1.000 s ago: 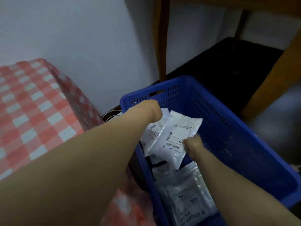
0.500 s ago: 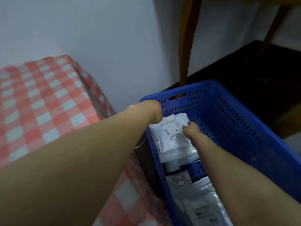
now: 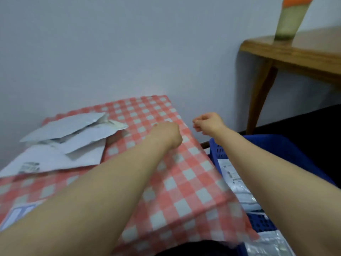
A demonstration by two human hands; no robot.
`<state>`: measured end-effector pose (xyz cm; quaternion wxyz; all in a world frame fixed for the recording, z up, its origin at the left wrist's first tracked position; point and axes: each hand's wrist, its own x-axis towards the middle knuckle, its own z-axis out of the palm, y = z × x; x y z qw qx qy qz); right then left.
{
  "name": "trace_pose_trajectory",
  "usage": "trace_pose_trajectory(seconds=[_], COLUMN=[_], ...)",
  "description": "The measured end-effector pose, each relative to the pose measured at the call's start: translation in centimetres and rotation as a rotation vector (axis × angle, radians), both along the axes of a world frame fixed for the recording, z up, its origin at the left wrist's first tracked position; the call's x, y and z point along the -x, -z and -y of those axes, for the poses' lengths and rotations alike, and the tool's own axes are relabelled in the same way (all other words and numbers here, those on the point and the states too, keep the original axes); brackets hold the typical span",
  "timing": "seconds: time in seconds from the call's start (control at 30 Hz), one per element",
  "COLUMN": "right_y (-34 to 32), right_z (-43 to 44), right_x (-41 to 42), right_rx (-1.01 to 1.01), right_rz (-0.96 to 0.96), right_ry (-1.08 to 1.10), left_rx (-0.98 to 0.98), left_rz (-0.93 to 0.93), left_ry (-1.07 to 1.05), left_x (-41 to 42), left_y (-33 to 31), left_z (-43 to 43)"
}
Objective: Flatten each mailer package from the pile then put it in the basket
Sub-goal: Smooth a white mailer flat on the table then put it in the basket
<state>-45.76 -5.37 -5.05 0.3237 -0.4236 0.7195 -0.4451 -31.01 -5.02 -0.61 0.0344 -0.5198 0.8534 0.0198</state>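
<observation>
Red checked tablecloth (image 3: 184,191), wooden side table (image 3: 295,52), orange-topped tumbler (image 3: 289,19)

Dim, flat light; your view smears.
Left of your left fingers (image 3: 156,126) the mailer pile (image 3: 73,137) blurs; below your right fingers (image 3: 197,125) the basket (image 3: 276,145) streaks.

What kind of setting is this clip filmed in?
Probably a room in a home, not a warehouse: a red-and-white checked tablecloth, a wooden side table against a plain white wall, and a blue plastic basket alongside.
</observation>
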Motion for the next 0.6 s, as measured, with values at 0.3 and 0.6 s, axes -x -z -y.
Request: trace_pose_trajectory(seconds=[0.3,0.6], right_y=[-1.9,-1.0], right_z=[4.7,9.4], right_x=[-17.5,-25.0], right_rx=[0.076,0.055], right_rz=[-0.071,-0.128], right_ry=[-0.296,-0.347], left_rx=[0.304,0.212], left_rz=[0.007,0.001], left_ry=[-0.332,-0.537], left_x=[-16.6,-25.5], left_y=[-1.1,0.6], left_z=[4.4,8.3])
